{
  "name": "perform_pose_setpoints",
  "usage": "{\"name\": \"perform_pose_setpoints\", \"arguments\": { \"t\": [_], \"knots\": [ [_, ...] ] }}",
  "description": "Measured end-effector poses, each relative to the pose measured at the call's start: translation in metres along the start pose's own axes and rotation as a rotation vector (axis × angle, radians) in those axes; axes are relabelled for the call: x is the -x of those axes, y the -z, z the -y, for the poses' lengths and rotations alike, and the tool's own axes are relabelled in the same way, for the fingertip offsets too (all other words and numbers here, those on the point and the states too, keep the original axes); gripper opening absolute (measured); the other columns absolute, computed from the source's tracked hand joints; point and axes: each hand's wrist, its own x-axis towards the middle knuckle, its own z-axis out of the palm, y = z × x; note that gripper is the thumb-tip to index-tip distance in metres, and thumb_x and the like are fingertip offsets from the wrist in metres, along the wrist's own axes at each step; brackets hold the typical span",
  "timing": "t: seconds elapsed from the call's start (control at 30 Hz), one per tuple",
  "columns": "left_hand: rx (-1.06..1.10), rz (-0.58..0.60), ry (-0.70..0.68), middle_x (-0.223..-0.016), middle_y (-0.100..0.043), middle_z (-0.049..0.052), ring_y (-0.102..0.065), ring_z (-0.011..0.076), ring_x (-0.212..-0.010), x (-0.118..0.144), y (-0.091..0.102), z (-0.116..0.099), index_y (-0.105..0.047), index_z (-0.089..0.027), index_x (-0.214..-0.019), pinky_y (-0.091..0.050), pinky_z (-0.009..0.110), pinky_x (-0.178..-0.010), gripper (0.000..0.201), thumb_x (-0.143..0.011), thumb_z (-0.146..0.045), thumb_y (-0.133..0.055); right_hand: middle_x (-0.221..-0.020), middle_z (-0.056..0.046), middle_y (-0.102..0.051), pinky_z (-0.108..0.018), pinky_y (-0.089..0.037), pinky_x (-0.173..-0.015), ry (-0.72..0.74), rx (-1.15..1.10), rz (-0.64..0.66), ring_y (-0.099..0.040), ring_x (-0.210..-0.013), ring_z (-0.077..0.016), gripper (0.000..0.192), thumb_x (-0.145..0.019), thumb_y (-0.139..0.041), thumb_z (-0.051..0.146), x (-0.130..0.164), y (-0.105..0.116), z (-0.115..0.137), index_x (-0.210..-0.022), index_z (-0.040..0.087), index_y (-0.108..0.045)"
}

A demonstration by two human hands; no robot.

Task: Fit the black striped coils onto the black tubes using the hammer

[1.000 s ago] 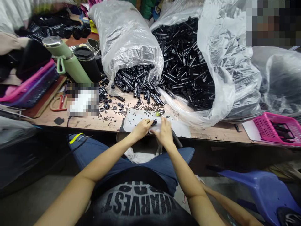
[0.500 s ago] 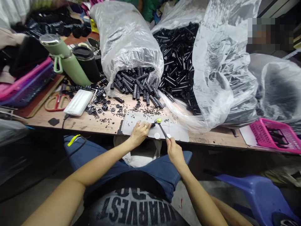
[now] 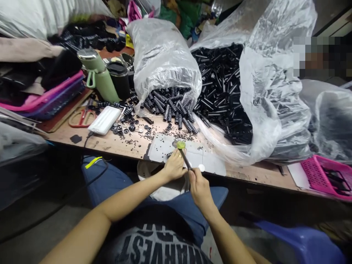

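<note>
In the head view my right hand [image 3: 200, 186] is closed round the handle of a hammer [image 3: 186, 158]. The hammer has a yellow-green face [image 3: 180, 145] and is over my left hand's fingers. My left hand [image 3: 175, 165] rests low over a pale plate [image 3: 214, 164] at the table's front edge, its fingers curled. A small dark end of a black tube [image 3: 168, 155] shows beside those fingers; the rest of it is hidden by the hand and hammer. Tiny black rings [image 3: 176, 136] are scattered behind and on the plate.
A plastic bag [image 3: 165, 55] spills ribbed black tubes [image 3: 173, 106]. Beside it a larger bag holds smooth black tubes [image 3: 222, 91]. Leftward are a white power bank [image 3: 104, 120], red-handled scissors [image 3: 81, 119], a green flask [image 3: 101, 79] and a black cup [image 3: 118, 79]. A pink basket [image 3: 316, 170] stands at right.
The camera view has shifted, so the table sits further right and lower. The hammer head has moved left across the plate, over my left hand. My left hand has turned, its fingers pointing more away from me.
</note>
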Motion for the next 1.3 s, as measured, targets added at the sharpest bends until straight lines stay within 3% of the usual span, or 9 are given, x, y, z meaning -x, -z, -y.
{"name": "perform_pose_setpoints", "arguments": {
  "t": [0.17, 0.33, 0.43, 0.57, 0.7, 0.8, 0.93, 1.03, 1.3],
  "knots": [
    [0.017, 0.037, 0.08, -0.146, -0.032, 0.03, -0.021, 0.033, -0.142, -0.006, -0.002, -0.005, -0.026, 0.006, -0.142, -0.015, 0.052, -0.115, 0.073, -0.088, -0.041, -0.038, -0.07, -0.004, -0.064, -0.024, -0.037, -0.052, 0.06, -0.059, -0.091, -0.059, -0.054, -0.0155, 0.037, -0.099, -0.026, 0.041, 0.001, 0.022, 0.012, -0.096, 0.018, -0.056],
    [-0.027, 0.045, 0.064, -0.148, -0.032, 0.025, -0.029, 0.0311, -0.14, -0.007, -0.009, 0.0, -0.021, 0.0, -0.146, -0.018, 0.051, -0.114, 0.071, -0.089, -0.039, -0.038, -0.075, -0.008, -0.067, -0.025, -0.038, -0.054, 0.048, 0.101, 0.063, -0.063, -0.059, -0.019, 0.04, -0.099, -0.023, 0.04, 0.0, -0.01, -0.001, -0.103, 0.017, -0.056],
    [-0.009, 0.043, 0.092, -0.14, -0.045, 0.023, -0.043, 0.0302, -0.13, -0.016, 0.001, 0.006, -0.033, -0.003, -0.141, -0.031, 0.047, -0.108, 0.059, -0.091, -0.033, -0.039, -0.071, -0.006, -0.066, -0.025, -0.035, -0.052, 0.004, 0.149, 0.143, -0.062, -0.057, -0.0199, 0.04, -0.1, -0.024, 0.041, -0.003, -0.02, -0.009, -0.104, 0.017, -0.056],
    [0.031, 0.072, 0.231, -0.106, -0.064, 0.019, -0.06, 0.0268, -0.102, -0.021, 0.025, 0.001, -0.054, -0.007, -0.121, -0.048, 0.04, -0.086, 0.037, -0.091, -0.011, -0.035, -0.065, -0.003, -0.062, -0.025, -0.033, -0.053, -0.064, 0.097, -0.014, -0.058, -0.053, -0.018, 0.044, -0.1, -0.021, 0.045, -0.014, -0.004, -0.022, -0.093, 0.019, -0.055],
    [0.189, 0.159, 0.133, -0.095, -0.064, 0.015, -0.06, 0.0269, -0.093, -0.014, 0.041, -0.005, -0.058, -0.011, -0.115, -0.05, 0.039, -0.08, 0.029, -0.089, -0.018, -0.047, -0.066, -0.003, -0.061, -0.026, -0.027, -0.054, -0.151, 0.265, -0.094, -0.054, -0.054, -0.0173, 0.038, -0.099, -0.029, 0.046, -0.039, 0.012, -0.057, -0.093, 0.019, -0.055],
    [0.295, 0.09, 0.254, -0.11, -0.06, 0.02, -0.058, 0.0291, -0.097, -0.04, 0.05, 0.027, -0.045, -0.01, -0.133, -0.049, 0.04, -0.082, 0.049, -0.091, -0.036, -0.05, -0.078, -0.007, -0.063, -0.027, -0.028, -0.056, -0.168, 0.42, -0.107, -0.055, -0.063, -0.0185, 0.035, -0.098, -0.034, 0.045, -0.057, 0.008, -0.09, -0.093, 0.018, -0.056],
    [0.159, -0.195, 0.614, -0.126, -0.049, 0.028, -0.053, 0.0329, -0.109, -0.12, 0.064, 0.113, -0.033, -0.005, -0.14, -0.042, 0.043, -0.089, 0.052, -0.094, -0.028, -0.039, -0.091, -0.011, -0.061, -0.03, -0.038, -0.07, -0.061, 0.517, -0.153, -0.055, -0.085, -0.0234, 0.032, -0.097, -0.038, 0.039, -0.073, -0.005, -0.112, -0.09, 0.016, -0.058],
    [0.053, -0.131, 0.682, -0.124, -0.049, 0.028, -0.051, 0.0334, -0.11, -0.167, 0.067, 0.16, -0.042, -0.002, -0.134, -0.04, 0.043, -0.091, 0.045, -0.092, -0.016, -0.034, -0.098, -0.011, -0.06, -0.033, -0.041, -0.081, 0.045, 0.438, -0.186, -0.053, -0.093, -0.0241, 0.026, -0.097, -0.04, 0.034, -0.092, -0.004, -0.109, -0.097, 0.016, -0.059],
    [0.007, -0.099, 0.618, -0.107, -0.058, 0.028, -0.051, 0.0336, -0.109, -0.165, 0.055, 0.162, -0.057, 0.002, -0.107, -0.039, 0.047, -0.092, 0.034, -0.088, -0.006, -0.03, -0.11, -0.019, -0.062, -0.034, -0.036, -0.09, -0.138, 0.252, -0.216, -0.049, -0.106, -0.0245, 0.03, -0.091, -0.034, 0.008, -0.225, 0.03, -0.114, -0.103, 0.009, -0.062]
  ]
}}
